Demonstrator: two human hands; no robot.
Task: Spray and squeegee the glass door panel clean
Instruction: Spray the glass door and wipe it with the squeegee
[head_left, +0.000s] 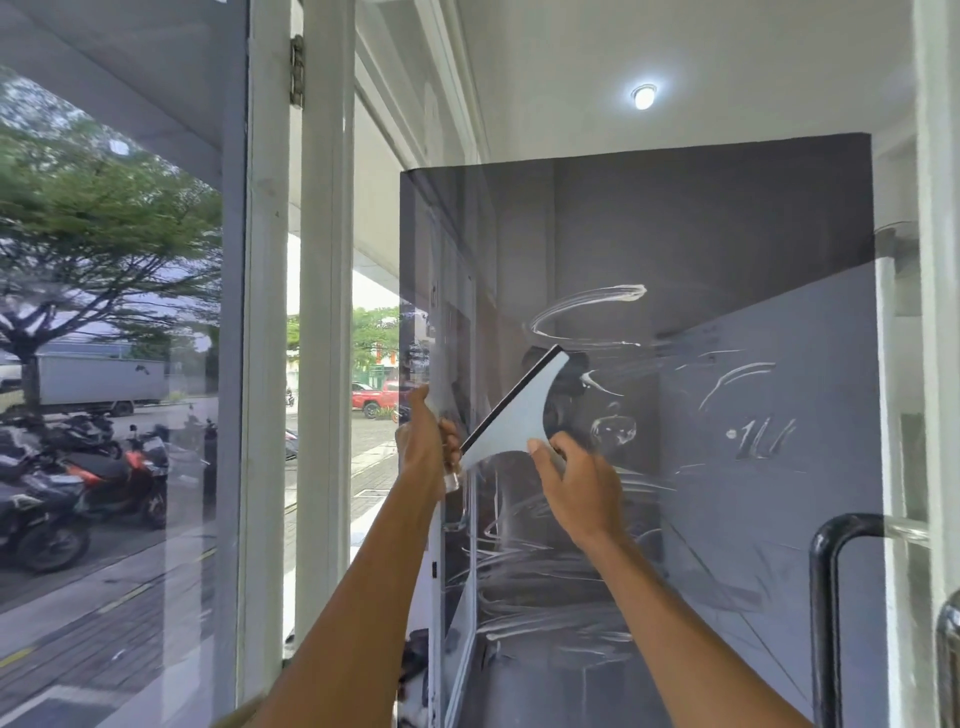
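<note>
pinching light, stiff squeegee at its base with right hand; soft rubber edge, slick wet glass door panel. left hand curled round a clear thing, can't tell what.

Squeegee is pale blue-grey with 1 black edge strip. Glass door panel shows dark grey and lighter slate-grey areas, crossed by white streaky smears and swirls. Door handle glossy black, door frame white, pickup red, trees green.
</note>
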